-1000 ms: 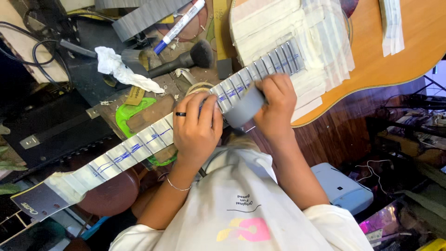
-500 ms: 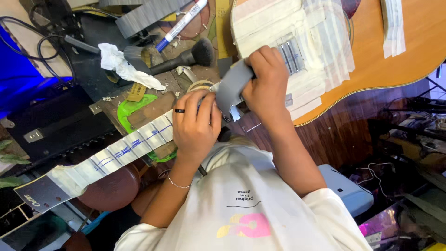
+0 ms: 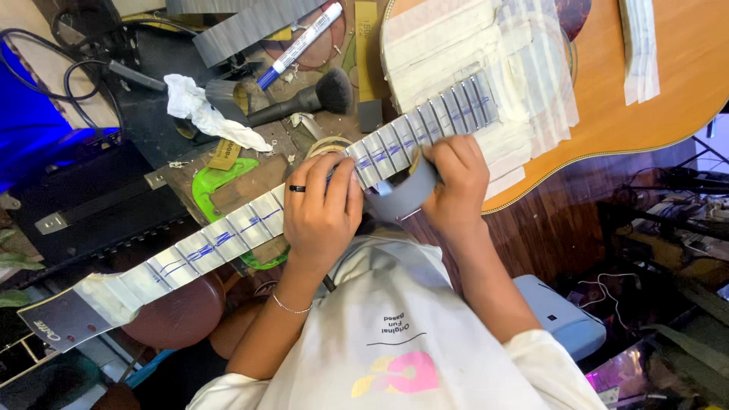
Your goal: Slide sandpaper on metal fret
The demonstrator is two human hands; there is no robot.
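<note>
While the left hand (image 3: 323, 209) grips the taped guitar neck (image 3: 304, 199) w/ fingers curled round it, the right hand (image 3: 456, 186) clasps a grey tape roll (image 3: 402, 190) against the fretboard, nr the masked acoustic guitar body (image 3: 607, 83).

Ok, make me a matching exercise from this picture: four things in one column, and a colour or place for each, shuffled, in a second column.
Things:
1. marker
2. brush
3. ring
4. crumpled tissue

Descriptions:
A. black band on a finger of the left hand
B. white, lying left of the brush
C. white barrel with a blue cap
D. dark bristles, resting beside the guitar body

Pairs: 1-C, 2-D, 3-A, 4-B
</note>
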